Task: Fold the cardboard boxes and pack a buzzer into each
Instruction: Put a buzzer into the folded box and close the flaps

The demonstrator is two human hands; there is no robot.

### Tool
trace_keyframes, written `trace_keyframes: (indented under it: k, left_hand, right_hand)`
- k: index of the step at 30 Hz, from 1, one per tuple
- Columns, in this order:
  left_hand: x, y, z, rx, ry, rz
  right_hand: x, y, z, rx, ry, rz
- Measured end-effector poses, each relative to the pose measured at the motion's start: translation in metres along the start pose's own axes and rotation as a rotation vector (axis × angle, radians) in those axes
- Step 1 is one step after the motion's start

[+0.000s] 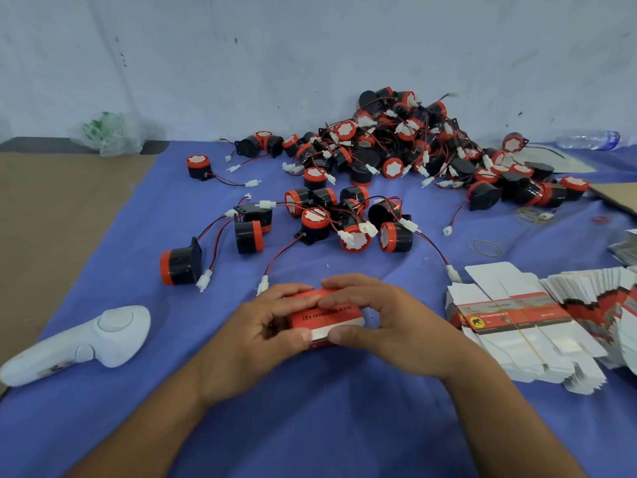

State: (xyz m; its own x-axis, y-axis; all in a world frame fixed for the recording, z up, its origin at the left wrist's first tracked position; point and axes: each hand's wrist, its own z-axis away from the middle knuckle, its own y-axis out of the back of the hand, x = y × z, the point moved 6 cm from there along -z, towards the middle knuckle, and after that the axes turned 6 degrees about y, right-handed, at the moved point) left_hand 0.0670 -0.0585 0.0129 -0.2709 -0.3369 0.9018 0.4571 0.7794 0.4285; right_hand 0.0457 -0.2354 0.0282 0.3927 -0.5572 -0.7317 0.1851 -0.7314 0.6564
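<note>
A small red and white cardboard box with black lettering sits between both hands, low over the blue cloth. My left hand grips its left end, fingers curled over the top and thumb at the front. My right hand grips the right end, fingers across the top edge, thumb on the white front strip. Whether a buzzer is inside is hidden. Loose black and red buzzers with wired white plugs lie just beyond the hands, and one buzzer lies alone to the left. A bundle of flat boxes lies to the right.
A large heap of buzzers is piled against the back wall. A white handheld controller lies at the left. Rubber bands, a plastic bottle and a crumpled plastic bag are farther out. Brown cardboard borders the blue cloth on the left.
</note>
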Motion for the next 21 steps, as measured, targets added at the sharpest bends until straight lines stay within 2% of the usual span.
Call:
trace_keyframes:
  k: [11,15,19,21]
  left_hand:
    - [0.002,0.005,0.000,0.123,-0.063,-0.097]
    - [0.006,0.006,0.000,0.134,-0.090,-0.205]
    - [0.001,0.005,0.002,0.125,-0.074,-0.233]
    - [0.004,0.005,0.004,0.172,-0.092,-0.296]
  right_hand:
    - [-0.001,0.000,-0.005,0.163,0.013,-0.115]
    - [-0.002,-0.005,-0.006,0.075,0.009,-0.034]
    - [-0.001,-0.012,-0.004,-0.021,-0.006,-0.029]
    - [0.000,-0.014,-0.003,-0.063,-0.014,-0.073]
